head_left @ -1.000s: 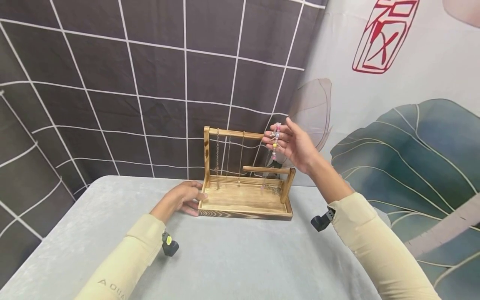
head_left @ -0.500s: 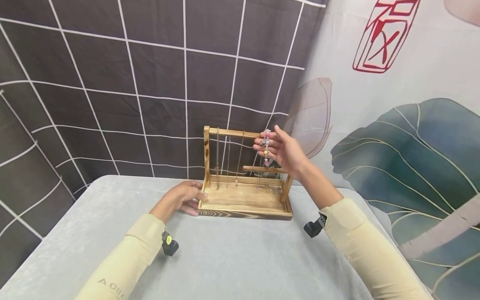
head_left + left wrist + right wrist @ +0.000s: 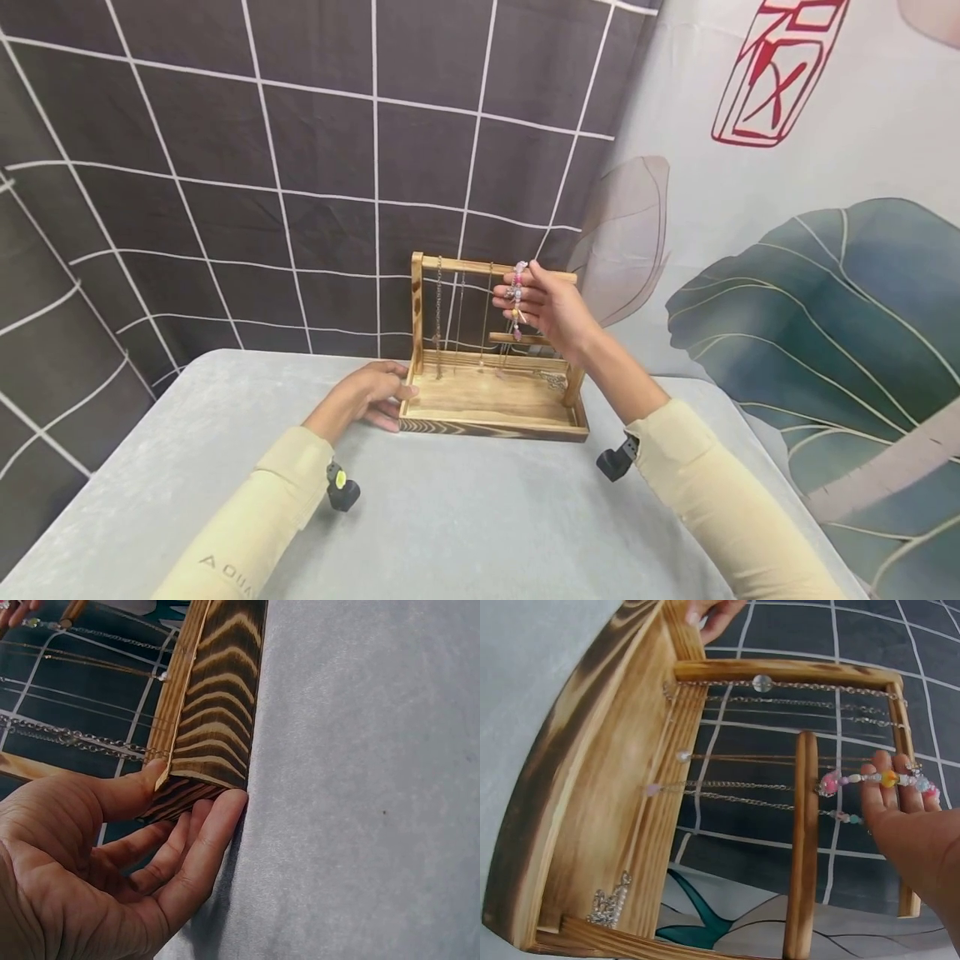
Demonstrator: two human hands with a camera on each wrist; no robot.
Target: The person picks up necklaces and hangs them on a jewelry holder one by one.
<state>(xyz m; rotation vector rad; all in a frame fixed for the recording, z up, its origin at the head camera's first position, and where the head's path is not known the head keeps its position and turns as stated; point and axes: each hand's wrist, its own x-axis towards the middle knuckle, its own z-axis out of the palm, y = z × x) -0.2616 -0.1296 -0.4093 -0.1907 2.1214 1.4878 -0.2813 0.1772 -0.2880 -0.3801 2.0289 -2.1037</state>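
Note:
A wooden jewelry stand [image 3: 480, 400] has a shallow tray, a tall top bar and a lower crossbar [image 3: 805, 847]. My left hand [image 3: 367, 392] holds the tray's left end, thumb on the rim and fingers against its outer side and lower edge [image 3: 202, 780]. My right hand [image 3: 551, 304] is at the top bar, palm toward me. A beaded necklace [image 3: 517, 293] lies across its nearly straight fingers; its chain and pink pendant [image 3: 651, 790] hang toward the tray. The thumb appears apart from the beads.
Several chain necklaces [image 3: 787, 703] hang from the top bar left of my right hand. A silver chain [image 3: 553, 379] lies at the tray's right end. The stand is on a grey cloth-covered table [image 3: 480, 517], before a dark gridded curtain [image 3: 322, 233].
My right hand has moved left and slightly down along the top bar, and the beaded necklace with its pendant has shifted left with it. My left hand stays on the tray.

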